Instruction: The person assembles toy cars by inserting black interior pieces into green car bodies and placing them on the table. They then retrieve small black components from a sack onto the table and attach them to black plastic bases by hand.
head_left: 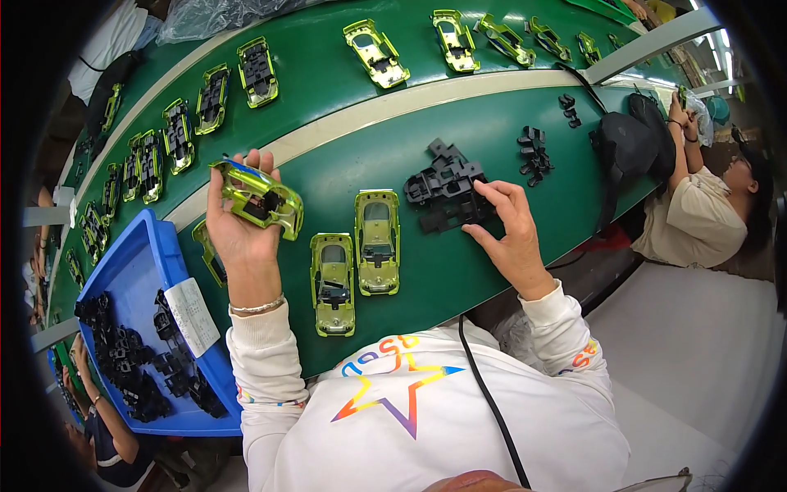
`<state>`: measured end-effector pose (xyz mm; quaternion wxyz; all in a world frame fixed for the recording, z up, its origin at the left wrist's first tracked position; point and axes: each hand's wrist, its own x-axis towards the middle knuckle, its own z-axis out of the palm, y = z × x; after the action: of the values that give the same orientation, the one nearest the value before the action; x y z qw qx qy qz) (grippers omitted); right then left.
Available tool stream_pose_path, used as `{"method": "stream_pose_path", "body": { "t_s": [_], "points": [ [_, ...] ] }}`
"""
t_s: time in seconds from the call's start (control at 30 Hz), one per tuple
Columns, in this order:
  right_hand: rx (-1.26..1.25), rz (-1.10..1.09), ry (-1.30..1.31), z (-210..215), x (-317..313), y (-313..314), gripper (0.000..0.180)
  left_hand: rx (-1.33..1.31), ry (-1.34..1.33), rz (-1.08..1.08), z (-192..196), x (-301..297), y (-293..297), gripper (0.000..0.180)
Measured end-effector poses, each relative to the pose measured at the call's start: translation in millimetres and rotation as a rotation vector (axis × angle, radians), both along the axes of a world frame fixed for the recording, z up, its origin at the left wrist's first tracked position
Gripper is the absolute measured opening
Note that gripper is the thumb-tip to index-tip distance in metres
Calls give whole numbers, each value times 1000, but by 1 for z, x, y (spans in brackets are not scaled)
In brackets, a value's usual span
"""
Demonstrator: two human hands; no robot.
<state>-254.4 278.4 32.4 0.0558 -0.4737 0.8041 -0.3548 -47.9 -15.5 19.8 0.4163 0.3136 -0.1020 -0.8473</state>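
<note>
Bright, even overhead light fell on the green bench [459,271] — soft shadows, glints on the glossy car shells [377,242]. Fisheye bending curved the bench edges; corners went black — centre stayed sharp.

White paper slip [191,315], rectangular with faint dark print, lies tilted over the right wall of the blue tray [143,254], partly hanging inside above the black parts. Crumpled clear plastic bag [215,14] sits far up from the tray, at the back edge of the green table near the top of the view; another clear bag [701,115] is far right of the tray, by the seated person's raised hands. No signs or screens visible.
</note>
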Motion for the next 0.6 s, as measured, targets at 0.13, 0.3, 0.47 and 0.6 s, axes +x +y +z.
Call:
{"method": "stream_pose_path", "body": {
  "t_s": [0.13, 0.3, 0.47, 0.6],
  "points": [
    [-15, 12, -226, 26, -7, -12, 47, -18, 353, -339, -7, 20, 2, 49],
    [28, 152, -313, 40, -24, -22, 23, -84, 292, -352, 13, 20, 26, 52],
    [-76, 238, -879, 61, -7, -72, 19, -152, -41, -319, 21, 4, 45, 40],
    [239, 502, -806, 96, -13, -134, 21, -252, -103, -382, 40, 2, 59, 32]
  ]
}}
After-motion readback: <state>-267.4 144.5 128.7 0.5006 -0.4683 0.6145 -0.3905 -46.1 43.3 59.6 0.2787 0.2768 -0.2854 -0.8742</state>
